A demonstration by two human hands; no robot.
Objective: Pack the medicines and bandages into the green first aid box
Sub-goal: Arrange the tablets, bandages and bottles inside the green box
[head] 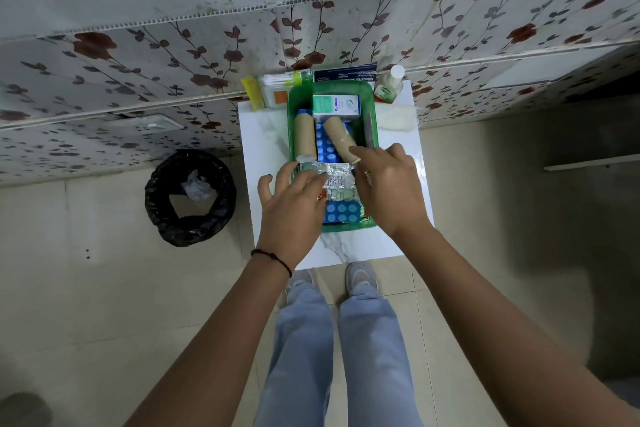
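Observation:
The green first aid box (371, 99) stands on a small white table (263, 142). Inside lie two tan bandage rolls (304, 135) (339, 137), a white-and-teal Optibex carton (336, 105), blue blister packs (341, 213) and silver foil tablet strips (337, 180). My left hand (291, 198) hovers over the box's near left part, fingers spread, fingertips touching the foil strips. My right hand (388, 184) reaches over the box's right side, its fingers resting on the foil strips and the end of the right roll. I see neither hand closed around anything.
Behind the box stand a yellow tube (252, 94), a clear packet of items (277, 88), a dark blue carton (346, 73) and a small bottle with a white cap (389, 85). White cotton (398, 120) lies at right. A black-lined bin (190, 198) sits on the floor at left.

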